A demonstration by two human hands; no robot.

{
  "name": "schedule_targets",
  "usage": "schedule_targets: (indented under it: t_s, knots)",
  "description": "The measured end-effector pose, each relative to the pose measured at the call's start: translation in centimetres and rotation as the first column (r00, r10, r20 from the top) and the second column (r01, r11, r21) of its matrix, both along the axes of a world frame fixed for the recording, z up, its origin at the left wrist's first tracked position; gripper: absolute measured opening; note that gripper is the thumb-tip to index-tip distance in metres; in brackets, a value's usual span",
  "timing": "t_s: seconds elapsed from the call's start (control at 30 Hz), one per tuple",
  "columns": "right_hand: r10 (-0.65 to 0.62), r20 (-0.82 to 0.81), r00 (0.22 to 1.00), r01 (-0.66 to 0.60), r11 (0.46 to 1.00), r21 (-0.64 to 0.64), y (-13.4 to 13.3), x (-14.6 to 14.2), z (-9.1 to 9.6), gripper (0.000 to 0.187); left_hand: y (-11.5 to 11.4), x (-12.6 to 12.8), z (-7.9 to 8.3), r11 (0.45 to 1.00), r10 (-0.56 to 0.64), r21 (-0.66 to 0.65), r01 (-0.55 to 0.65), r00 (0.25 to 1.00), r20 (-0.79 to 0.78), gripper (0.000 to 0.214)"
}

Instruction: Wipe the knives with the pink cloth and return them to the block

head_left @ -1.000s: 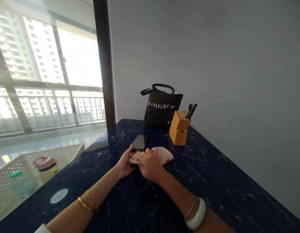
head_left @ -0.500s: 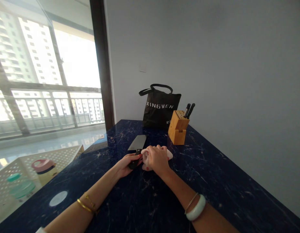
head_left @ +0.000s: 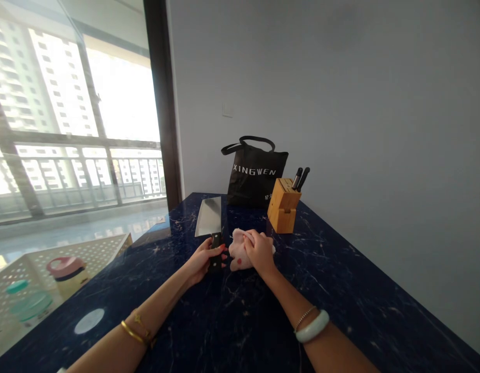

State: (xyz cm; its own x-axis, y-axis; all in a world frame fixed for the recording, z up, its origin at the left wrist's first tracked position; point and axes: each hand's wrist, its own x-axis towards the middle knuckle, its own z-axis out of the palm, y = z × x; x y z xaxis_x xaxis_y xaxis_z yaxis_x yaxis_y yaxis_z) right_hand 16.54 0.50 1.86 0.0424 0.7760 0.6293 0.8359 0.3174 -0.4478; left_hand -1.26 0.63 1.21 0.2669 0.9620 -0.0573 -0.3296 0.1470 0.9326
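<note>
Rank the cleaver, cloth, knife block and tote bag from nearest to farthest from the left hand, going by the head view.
1. Cleaver: held by its handle in the left hand, blade pointing away.
2. Cloth: just to that hand's right.
3. Knife block and tote bag: too close to call; both far back, the block to the bag's right.

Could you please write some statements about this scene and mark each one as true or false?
1. The left hand holds the black handle of a cleaver. True.
2. The right hand also grips the cleaver. False: it is on a pale pink cloth.
3. The wooden knife block holds two knives with dark handles. True.
4. The white bangle is on the left arm. False: it is on the right arm.
</note>
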Motion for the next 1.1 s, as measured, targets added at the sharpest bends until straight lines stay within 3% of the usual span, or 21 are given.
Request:
schedule_targets:
  t_s: [0.17, 0.37, 0.47, 0.57, 0.67, 0.93, 1.1]
  knots:
    - [0.051, -0.003, 0.999, -0.051, 0.999, 0.016, -0.7, -0.9, 0.1, 0.018, -0.4, 0.3, 0.4, 0.981, 0.093, 0.179, -0.082, 0.994, -0.053, 0.047]
    - [0.001, -0.185, 0.983, 0.044, 0.97, 0.24, -0.9, -0.1, 1.1, 0.039, -0.7, 0.7, 0.2, 0.952, 0.079, 0.307, -0.013, 0.976, -0.204, 0.062]
    - [0.108, -0.035, 0.994, -0.094, 0.958, 0.272, -1.6, -0.1, 2.2, 0.039, -1.6, 1.3, 0.8, 0.932, 0.026, 0.359, 0.048, 0.98, -0.198, 0.051]
    - [0.196, 0.203, 0.959, -0.229, 0.962, 0.151, -2.0, -0.8, 3.1, 0.046, -2.9, 2.0, 1.9, 0.941, -0.014, 0.336, 0.046, 0.995, -0.098, 0.036]
    - [0.245, 0.371, 0.896, -0.285, 0.957, 0.055, -2.0, -1.7, 3.5, 0.053, -3.9, 2.6, 2.8, 0.955, -0.001, 0.296, 0.005, 1.0, -0.013, 0.033]
    - [0.225, 0.492, 0.841, -0.296, 0.952, 0.071, -1.7, -2.1, 4.0, 0.045, -3.3, 2.6, 2.4, 0.938, -0.008, 0.343, 0.051, 0.992, -0.126, 0.038]
    - [0.256, 0.58, 0.773, -0.353, 0.934, 0.058, -2.0, -0.8, 5.6, 0.02, -4.0, 2.8, 2.8, 0.903, -0.01, 0.419, 0.096, 0.979, -0.203, 0.041]
